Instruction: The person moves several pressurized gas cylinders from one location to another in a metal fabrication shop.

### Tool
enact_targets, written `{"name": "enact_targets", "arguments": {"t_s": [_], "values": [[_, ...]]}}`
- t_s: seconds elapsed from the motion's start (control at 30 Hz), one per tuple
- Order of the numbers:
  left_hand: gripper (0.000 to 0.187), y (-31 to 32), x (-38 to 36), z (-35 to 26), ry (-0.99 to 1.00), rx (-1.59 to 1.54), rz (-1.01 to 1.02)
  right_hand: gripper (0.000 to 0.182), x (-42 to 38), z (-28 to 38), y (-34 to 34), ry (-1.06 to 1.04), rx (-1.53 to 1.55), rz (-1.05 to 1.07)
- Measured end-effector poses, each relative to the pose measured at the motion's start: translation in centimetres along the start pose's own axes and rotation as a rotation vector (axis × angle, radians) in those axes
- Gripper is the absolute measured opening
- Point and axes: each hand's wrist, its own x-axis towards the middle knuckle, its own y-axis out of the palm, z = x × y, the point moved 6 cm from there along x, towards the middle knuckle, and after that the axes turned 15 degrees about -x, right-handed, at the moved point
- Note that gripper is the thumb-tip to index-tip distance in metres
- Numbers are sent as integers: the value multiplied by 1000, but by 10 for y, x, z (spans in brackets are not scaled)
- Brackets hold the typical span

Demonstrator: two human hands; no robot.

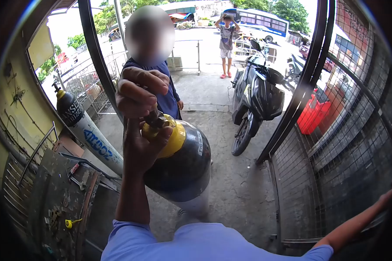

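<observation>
My left hand (139,145) is closed around the neck of a large gas cylinder, thumb against its brass valve (160,122). The cylinder (178,167) has a yellow collar and a black shoulder, and leans near the middle of the view. Just above, a co-worker's hand (141,89) is at the top of the valve. My right arm stretches far to the right, and my right hand (385,199) is beside the mesh gate (335,130). Its fingers are lost in the dark edge of the view.
A co-worker in navy (165,93) stands behind the cylinder. A second cylinder (93,137) leans at the left, near a worn metal bench (61,187) with a yellow item (69,223). A motorcycle (257,93) and another person (226,41) are beyond the doorway.
</observation>
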Motion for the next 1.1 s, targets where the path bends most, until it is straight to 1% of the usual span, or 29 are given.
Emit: {"name": "enact_targets", "arguments": {"t_s": [0.07, 0.13, 0.2, 0.23, 0.27, 0.3, 0.37, 0.43, 0.47, 0.53, 0.57, 0.6, 0.67, 0.7, 0.73, 0.83, 0.87, 0.9, 0.97, 1.07, 1.1], "values": [[81, -3, -1, 2, -18, 27, 8, 55, -12, 11, -12, -141, 24, 58], [83, -3, -5, 9, -52, 47, 30, 54, -40, 35, -29, -406, 105, 212], [87, -7, -5, 16, -74, 77, 58, 53, -83, 70, -41, -678, 278, 493], [83, -10, -6, 17, -70, 84, 46, 52, -108, 89, -45, -774, 362, 674], [79, -12, -7, 17, -60, 87, 45, 52, -122, 106, -42, -813, 419, 832], [76, -13, -5, 17, -50, 81, 48, 51, -133, 118, -35, -792, 442, 969], [45, 2, 25, -11, 436, -176, 156, 51, -136, 112, -14, -638, 402, 1135], [23, 16, 102, -27, 1216, -507, 415, 51, -159, 87, 11, -445, 311, 1278], [19, 12, 104, -21, 1288, -522, 458, 51, -180, 70, 23, -336, 263, 1363], [13, 3, 107, -9, 1429, -550, 556, 48, -261, 48, 34, -13, 269, 1579], [19, 5, 105, -8, 1432, -562, 513, 46, -311, 15, 35, 175, 181, 1650], [24, 7, 104, -7, 1434, -574, 470, 40, -360, -3, 28, 293, 16, 1789], [21, 5, 106, -5, 1516, -585, 491, 49, -441, -37, 8, 127, -407, 2096], [20, 3, 107, -3, 1549, -596, 508, 49, -474, -47, -2, 56, -415, 2221], [19, 1, 107, -1, 1583, -606, 526, 49, -502, -44, -7, -18, -402, 2342], [20, -5, 105, 2, 1650, -675, 500, 51, -531, -24, 4, -210, -308, 2410], [21, -4, 106, 5, 1662, -707, 473, 53, -527, -11, 15, -117, -223, 2397], [21, -4, 106, 5, 1661, -733, 458, 55, -522, -6, 25, -63, -236, 2387], [20, -6, 106, 7, 1657, -787, 454, 57, -514, 5, 63, -12, -230, 2345], [21, -14, 106, 14, 1626, -922, 488, 57, -498, 14, 112, -122, -146, 2192], [15, -14, 106, 15, 1606, -919, 487, 56, -495, 6, 125, -122, -137, 2179]]}}
